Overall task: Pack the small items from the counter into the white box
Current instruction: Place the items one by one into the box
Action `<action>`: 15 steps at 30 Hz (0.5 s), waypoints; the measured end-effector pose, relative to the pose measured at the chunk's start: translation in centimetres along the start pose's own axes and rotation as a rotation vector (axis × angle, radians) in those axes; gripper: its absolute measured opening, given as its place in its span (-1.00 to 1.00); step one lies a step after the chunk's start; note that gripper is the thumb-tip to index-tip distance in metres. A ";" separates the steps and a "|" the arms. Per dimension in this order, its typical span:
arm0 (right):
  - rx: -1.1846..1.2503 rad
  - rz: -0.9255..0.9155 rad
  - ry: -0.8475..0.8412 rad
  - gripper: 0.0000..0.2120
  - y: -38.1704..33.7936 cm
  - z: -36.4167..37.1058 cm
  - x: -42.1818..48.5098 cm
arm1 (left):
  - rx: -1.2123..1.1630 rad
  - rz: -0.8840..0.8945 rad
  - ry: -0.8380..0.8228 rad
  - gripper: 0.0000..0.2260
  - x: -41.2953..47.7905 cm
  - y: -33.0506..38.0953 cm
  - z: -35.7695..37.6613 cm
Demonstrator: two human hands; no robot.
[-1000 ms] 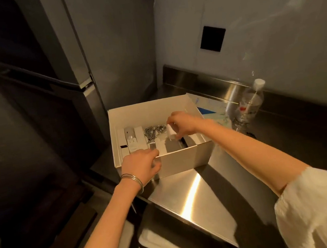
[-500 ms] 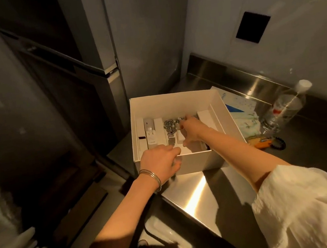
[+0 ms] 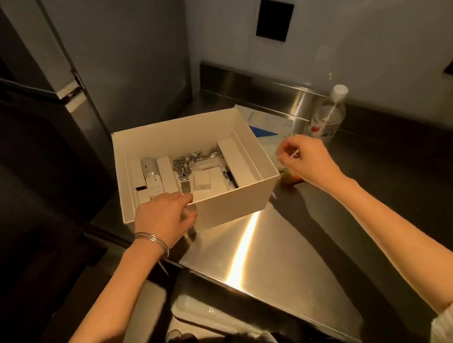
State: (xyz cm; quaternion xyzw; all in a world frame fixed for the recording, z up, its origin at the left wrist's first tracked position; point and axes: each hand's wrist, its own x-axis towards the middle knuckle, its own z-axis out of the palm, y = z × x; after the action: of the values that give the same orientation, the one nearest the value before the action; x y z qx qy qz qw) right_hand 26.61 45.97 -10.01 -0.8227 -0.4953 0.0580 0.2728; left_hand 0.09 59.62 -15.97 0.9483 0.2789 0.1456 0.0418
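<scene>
Small orange item mostly behind the right hand, indistinct.

white box | silver watch | steel-grey counter | clear bottle — white cap

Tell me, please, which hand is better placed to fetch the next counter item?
Right: the right hand hovers over an orange item beside the white box; the left hand holds the box's front wall.

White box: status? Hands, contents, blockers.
Left hand grips white box near rim. Right hand outside box, right side, fingers curled; hold unclear. Watch, small cartons inside. Opening unobstructed.
</scene>
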 end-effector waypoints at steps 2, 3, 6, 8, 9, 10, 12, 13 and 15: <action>-0.107 0.098 0.010 -0.92 4.2 -1.6 -2.2 | 0.011 -0.004 -0.009 -0.86 0.1 0.1 0.0; -0.174 0.160 -0.017 -0.91 6.5 -2.1 -3.1 | 0.016 -0.016 -0.021 -0.85 0.1 0.2 -0.1; -0.343 0.350 -0.212 -0.78 13.0 -2.5 -5.1 | 0.036 -0.044 -0.051 -0.81 0.3 0.4 -0.3; -0.400 0.406 -0.367 -0.62 15.9 -2.0 -6.3 | 0.037 -0.050 -0.059 -0.79 0.3 0.6 -0.4; -0.395 0.424 -0.421 -0.55 16.9 -1.6 -6.8 | 0.033 -0.054 -0.061 -0.78 0.3 0.7 -0.5; -0.378 0.441 -0.454 -0.49 17.8 -1.2 -7.2 | 0.032 -0.058 -0.064 -0.76 0.2 0.7 -0.6; -0.368 0.473 -0.478 -0.47 19.1 -0.4 -7.7 | 0.041 -0.066 -0.071 -0.76 0.2 0.9 -0.7; -0.376 0.487 -0.463 -0.49 19.6 -0.1 -7.8 | 0.049 -0.070 -0.077 -0.76 0.2 1.0 -0.8; -0.388 0.502 -0.385 -0.58 20.1 0.6 -7.9 | 0.063 -0.081 -0.087 -0.74 0.2 1.1 -0.9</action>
State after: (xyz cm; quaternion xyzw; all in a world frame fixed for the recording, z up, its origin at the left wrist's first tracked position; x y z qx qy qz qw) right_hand 38.19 32.26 -22.06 -0.9290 -0.3222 0.1818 -0.0093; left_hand 0.52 58.74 -14.84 0.9425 0.3194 0.0934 0.0298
